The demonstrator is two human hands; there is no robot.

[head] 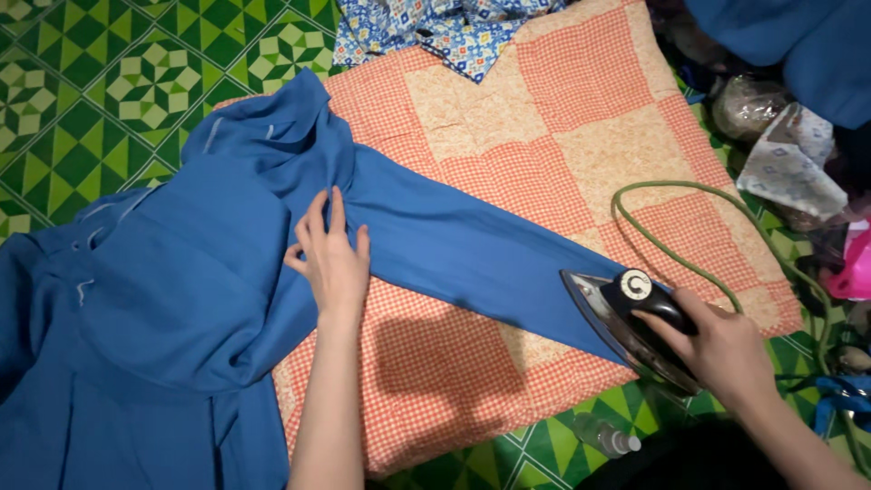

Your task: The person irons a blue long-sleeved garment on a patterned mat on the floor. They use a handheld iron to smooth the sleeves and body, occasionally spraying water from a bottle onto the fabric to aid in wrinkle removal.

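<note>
Right now the left hand [331,259] lies flat, fingers spread, pressing the blue shirt [181,272] near the shoulder seam, while the right hand [717,349] grips the handle of the iron [626,322], which sits at the sleeve's cuff end on the checked pad [562,136]. Lingering there could likely scorch the cloth — and the green cord [680,231], looped just beside the iron, might snag or touch the hot plate.

This looks like a home, with ironing done on the floor. An orange-and-cream checked patchwork quilt [562,136] lies spread over a green geometric-patterned floor mat [82,100]. Beyond the quilt's far edge sits a crumpled blue-and-white printed cloth [435,27], with household clutter beside it.
</note>
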